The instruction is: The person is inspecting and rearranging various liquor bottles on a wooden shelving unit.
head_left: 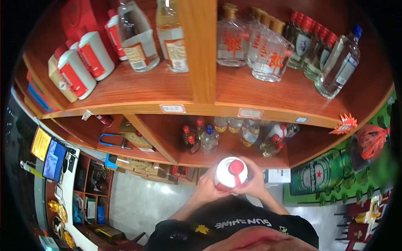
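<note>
from my remote seat i've got the white bottle [226, 179] just below the frame's centre, red cap toward me! left hand [208, 183] and right hand [253, 179], fingers wrapped round it from both sides, near the lower shelf [197, 159], blue-capped bottle [209, 141] above.

Fisheye is bending the upper shelf [125, 90] and blacking out frame corners, white bottle [225, 173] is glaring at front edge of the dimmer lower shelf [230, 151], floor [138, 198] is reflecting white light, green patch [384, 169] past upper shelf's right corner is blurring.
</note>
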A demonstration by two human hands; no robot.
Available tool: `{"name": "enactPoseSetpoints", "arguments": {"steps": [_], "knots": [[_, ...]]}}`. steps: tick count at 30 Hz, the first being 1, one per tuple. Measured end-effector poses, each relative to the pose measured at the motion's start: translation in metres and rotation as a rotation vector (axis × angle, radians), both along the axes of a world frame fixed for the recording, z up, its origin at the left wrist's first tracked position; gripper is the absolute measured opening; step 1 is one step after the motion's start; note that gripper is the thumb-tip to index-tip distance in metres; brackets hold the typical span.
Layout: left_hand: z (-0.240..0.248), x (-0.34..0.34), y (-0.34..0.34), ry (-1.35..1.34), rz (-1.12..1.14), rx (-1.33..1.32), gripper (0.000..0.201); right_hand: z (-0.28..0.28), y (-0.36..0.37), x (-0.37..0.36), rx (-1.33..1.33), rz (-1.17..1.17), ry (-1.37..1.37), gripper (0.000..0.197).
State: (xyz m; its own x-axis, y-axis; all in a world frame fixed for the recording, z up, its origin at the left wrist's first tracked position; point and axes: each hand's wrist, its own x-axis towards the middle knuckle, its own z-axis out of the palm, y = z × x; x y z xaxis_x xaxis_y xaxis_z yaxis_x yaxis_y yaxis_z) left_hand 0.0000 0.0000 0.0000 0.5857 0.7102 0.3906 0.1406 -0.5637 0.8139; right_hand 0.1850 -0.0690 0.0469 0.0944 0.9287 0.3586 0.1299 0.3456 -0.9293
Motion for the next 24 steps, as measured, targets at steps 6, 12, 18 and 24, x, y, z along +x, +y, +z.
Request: {"name": "enactPoseSetpoints", "arguments": {"steps": [6,12,18,24], "knots": [[0.034,-0.059,0.027,-0.271,0.235,0.077,0.067,0.099,0.047,-0.055,0.368,0.248,-0.228,0.088],[0.156,-0.117,0.051,-0.673,0.349,0.246,0.097,0.183,0.101,-0.129,0.52,0.398,-0.18,0.104],[0.246,-0.171,0.102,-0.306,0.604,0.592,0.07,0.256,0.164,-0.19,0.709,0.383,-0.087,0.074],[0.289,-0.194,0.151,-0.169,0.545,0.495,0.074,0.272,0.239,-0.223,0.665,0.118,-0.122,0.073]]}}
